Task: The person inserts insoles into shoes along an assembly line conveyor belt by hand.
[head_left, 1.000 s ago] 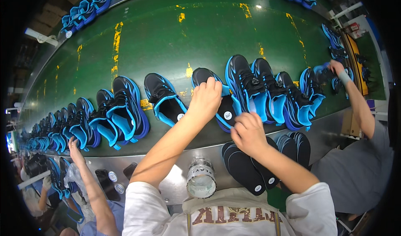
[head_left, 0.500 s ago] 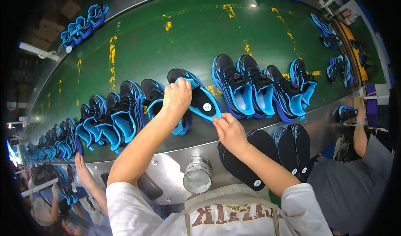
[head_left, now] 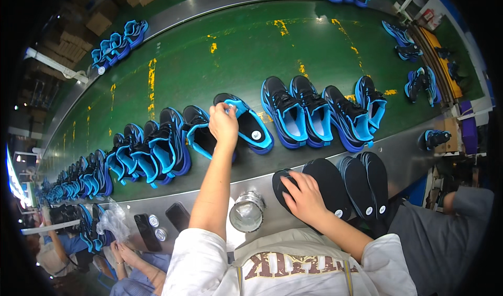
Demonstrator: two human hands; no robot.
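On the green conveyor belt, a black-and-blue sneaker (head_left: 260,145) lies with its toe pointing away and a black insole (head_left: 248,122) showing inside. My left hand (head_left: 224,124) is closed at the light-blue collar of this sneaker, by the tongue; its fingertips are partly hidden. My right hand (head_left: 304,197) lies over the stacked black insoles (head_left: 327,178) on the metal ledge, fingers stretched out and apart. Another black sneaker (head_left: 201,136) stands just left of the held one, partly behind my left wrist.
More sneakers (head_left: 285,112) stand to the right, and a long row of sneakers (head_left: 170,144) runs left. A glass jar (head_left: 246,212) and phones (head_left: 178,216) are on the metal ledge (head_left: 215,194). A co-worker's hands (head_left: 123,254) show lower left; a dark-clothed person (head_left: 424,238) is at right.
My right hand has let go of the sneaker's heel and moved down to the insoles. The left hand stays at the sneaker's collar. The co-worker's hand at left has drawn back from the belt.
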